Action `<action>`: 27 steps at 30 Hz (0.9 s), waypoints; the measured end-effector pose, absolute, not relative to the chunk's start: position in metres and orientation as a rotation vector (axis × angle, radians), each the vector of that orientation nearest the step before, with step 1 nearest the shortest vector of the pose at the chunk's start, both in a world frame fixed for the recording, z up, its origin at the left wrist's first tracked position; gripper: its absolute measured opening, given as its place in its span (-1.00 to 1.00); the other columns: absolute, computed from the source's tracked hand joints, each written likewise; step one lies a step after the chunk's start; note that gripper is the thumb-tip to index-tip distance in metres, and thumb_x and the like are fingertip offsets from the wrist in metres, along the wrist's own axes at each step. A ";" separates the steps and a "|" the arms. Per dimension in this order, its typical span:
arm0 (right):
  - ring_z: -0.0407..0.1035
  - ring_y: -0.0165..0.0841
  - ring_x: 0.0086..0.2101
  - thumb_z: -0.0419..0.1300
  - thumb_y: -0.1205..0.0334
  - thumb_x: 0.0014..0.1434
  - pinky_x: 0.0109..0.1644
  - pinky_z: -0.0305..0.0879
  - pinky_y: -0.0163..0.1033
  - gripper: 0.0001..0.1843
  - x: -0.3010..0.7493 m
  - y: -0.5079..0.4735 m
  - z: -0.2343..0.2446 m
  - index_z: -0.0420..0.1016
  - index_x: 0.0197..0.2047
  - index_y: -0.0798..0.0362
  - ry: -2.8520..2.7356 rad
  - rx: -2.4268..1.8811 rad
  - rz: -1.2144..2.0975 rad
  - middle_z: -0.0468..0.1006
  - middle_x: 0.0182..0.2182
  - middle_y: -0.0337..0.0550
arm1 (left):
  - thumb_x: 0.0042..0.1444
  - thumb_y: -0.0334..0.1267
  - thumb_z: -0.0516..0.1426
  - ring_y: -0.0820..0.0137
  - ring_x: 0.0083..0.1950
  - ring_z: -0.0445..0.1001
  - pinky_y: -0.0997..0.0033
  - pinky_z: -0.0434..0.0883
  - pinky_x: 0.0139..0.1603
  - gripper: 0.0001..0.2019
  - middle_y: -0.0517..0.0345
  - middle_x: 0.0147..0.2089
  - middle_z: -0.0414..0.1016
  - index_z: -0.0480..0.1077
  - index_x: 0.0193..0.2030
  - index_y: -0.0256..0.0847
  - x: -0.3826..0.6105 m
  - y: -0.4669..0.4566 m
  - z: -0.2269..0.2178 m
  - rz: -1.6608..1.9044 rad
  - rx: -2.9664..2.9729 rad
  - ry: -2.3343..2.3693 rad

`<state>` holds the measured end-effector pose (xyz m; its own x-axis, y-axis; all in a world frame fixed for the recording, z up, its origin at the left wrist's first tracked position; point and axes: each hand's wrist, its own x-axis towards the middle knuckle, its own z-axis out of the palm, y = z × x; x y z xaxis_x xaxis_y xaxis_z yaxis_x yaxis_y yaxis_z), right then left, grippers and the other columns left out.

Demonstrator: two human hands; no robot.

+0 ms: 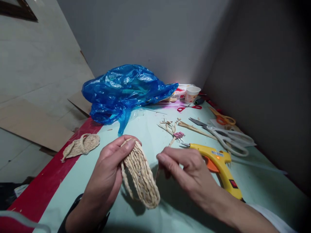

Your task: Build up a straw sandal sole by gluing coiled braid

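My left hand [109,171] grips a small woven straw sandal sole [142,174], thumb on its upper end, holding it on edge above the pale green table [150,129]. My right hand [184,170] is just right of the sole, fingers curled and pinched near its side, perhaps on a thin braided strand that runs up toward a pink binder clip [179,135]. A second finished straw sandal [81,145] lies to the left, near the table's red edge.
A yellow glue gun [220,163] lies right of my right hand. White-handled scissors [228,137], orange scissors [222,119] and red scissors [189,107] sit farther back. A crumpled blue plastic bag [123,90] and a paper cup [192,94] stand by the grey wall. Loose straw pieces [170,126] are scattered.
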<state>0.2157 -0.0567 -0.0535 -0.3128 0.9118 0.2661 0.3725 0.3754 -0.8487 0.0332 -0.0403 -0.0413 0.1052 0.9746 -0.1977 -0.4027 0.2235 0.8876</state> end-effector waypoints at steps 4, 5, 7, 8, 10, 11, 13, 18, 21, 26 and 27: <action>0.46 -0.47 -0.39 0.10 0.14 0.42 -0.23 0.32 -0.37 -0.68 0.220 -0.045 -0.056 0.55 -0.30 0.10 -1.607 -1.101 1.048 0.61 -0.41 -0.22 | 0.09 -0.26 0.32 0.52 -0.43 0.40 0.64 0.43 -0.39 -0.87 0.20 -0.45 0.45 0.54 -0.37 -0.29 0.032 -0.038 -0.041 1.205 0.775 0.971; 0.50 -0.45 -0.36 0.13 0.15 0.40 -0.20 0.36 -0.36 -0.74 0.220 -0.042 -0.057 0.58 -0.23 0.10 -1.553 -1.081 1.125 0.64 -0.37 -0.20 | 0.09 -0.26 0.32 0.52 -0.42 0.40 0.64 0.42 -0.39 -0.86 0.21 -0.45 0.45 0.54 -0.38 -0.29 0.032 -0.038 -0.041 1.209 0.777 0.971; 0.54 -0.42 -0.32 0.16 0.19 0.37 -0.18 0.41 -0.36 -0.79 0.219 -0.040 -0.058 0.58 -0.13 0.13 -1.489 -1.037 1.282 0.66 -0.32 -0.17 | 0.09 -0.25 0.32 0.50 -0.41 0.41 0.63 0.42 -0.39 -0.86 0.20 -0.44 0.45 0.54 -0.37 -0.28 0.032 -0.038 -0.042 1.210 0.786 0.975; 0.54 -0.42 -0.30 0.16 0.20 0.37 -0.18 0.42 -0.37 -0.79 0.218 -0.041 -0.057 0.57 -0.12 0.13 -1.488 -1.017 1.342 0.65 -0.31 -0.17 | 0.09 -0.24 0.32 0.50 -0.41 0.41 0.63 0.42 -0.38 -0.86 0.20 -0.44 0.45 0.54 -0.37 -0.27 0.032 -0.038 -0.042 1.211 0.791 0.975; 0.52 -0.45 -0.31 0.16 0.19 0.38 -0.19 0.40 -0.40 -0.79 0.217 -0.045 -0.056 0.58 -0.14 0.12 -1.549 -0.998 1.394 0.64 -0.32 -0.21 | 0.09 -0.22 0.32 0.49 -0.41 0.41 0.62 0.43 -0.38 -0.86 0.20 -0.44 0.46 0.53 -0.36 -0.26 0.032 -0.038 -0.042 1.212 0.797 0.977; 0.50 -0.48 -0.32 0.17 0.18 0.38 -0.19 0.37 -0.42 -0.79 0.216 -0.048 -0.055 0.59 -0.17 0.10 -1.600 -1.002 1.378 0.63 -0.33 -0.25 | 0.08 -0.22 0.32 0.49 -0.42 0.41 0.61 0.42 -0.39 -0.86 0.20 -0.44 0.45 0.53 -0.36 -0.26 0.033 -0.038 -0.042 1.212 0.799 0.979; 0.45 -0.51 -0.34 0.22 0.16 0.35 -0.22 0.31 -0.45 -0.80 0.215 -0.053 -0.054 0.60 -0.24 0.06 -1.691 -1.025 1.298 0.61 -0.37 -0.32 | 0.07 -0.22 0.33 0.50 -0.44 0.39 0.61 0.41 -0.42 -0.86 0.22 -0.47 0.44 0.53 -0.36 -0.26 0.033 -0.038 -0.042 1.217 0.813 0.985; 0.36 -0.54 -0.39 0.21 0.25 0.34 -0.27 0.21 -0.42 -0.83 0.214 -0.058 -0.053 0.54 -0.32 0.06 -1.833 -1.069 1.061 0.53 -0.43 -0.38 | 0.07 -0.23 0.34 0.52 -0.46 0.37 0.63 0.38 -0.46 -0.85 0.23 -0.49 0.44 0.54 -0.35 -0.27 0.034 -0.039 -0.043 1.212 0.855 1.000; 0.30 -0.55 -0.41 0.15 0.33 0.34 -0.28 0.16 -0.41 -0.80 0.212 -0.058 -0.052 0.47 -0.35 0.09 -1.894 -1.049 0.923 0.46 -0.45 -0.37 | 0.07 -0.22 0.34 0.52 -0.45 0.38 0.64 0.38 -0.45 -0.85 0.23 -0.49 0.45 0.55 -0.35 -0.28 0.036 -0.040 -0.043 1.207 0.864 1.004; 0.11 -0.54 -0.52 0.09 0.37 0.14 -0.42 0.03 -0.37 -0.80 0.210 -0.056 -0.055 0.25 -0.52 0.10 -1.760 -1.157 0.814 0.25 -0.59 -0.34 | 0.07 -0.24 0.34 0.53 -0.47 0.38 0.64 0.39 -0.45 -0.86 0.24 -0.49 0.45 0.54 -0.36 -0.28 0.036 -0.040 -0.042 1.201 0.831 0.998; 0.06 -0.53 -0.54 0.06 0.35 0.12 -0.45 -0.01 -0.36 -0.78 0.211 -0.055 -0.056 0.19 -0.55 0.08 -1.728 -1.177 0.826 0.19 -0.61 -0.35 | 0.07 -0.25 0.34 0.54 -0.47 0.38 0.64 0.39 -0.45 -0.86 0.25 -0.49 0.44 0.54 -0.37 -0.28 0.036 -0.040 -0.042 1.202 0.830 0.996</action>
<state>0.2106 -0.0548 -0.0562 -0.1805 0.9411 0.2861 0.3683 0.3343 -0.8675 0.0355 -0.0405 -0.0416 0.0674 0.9830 -0.1706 -0.3503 0.1834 0.9185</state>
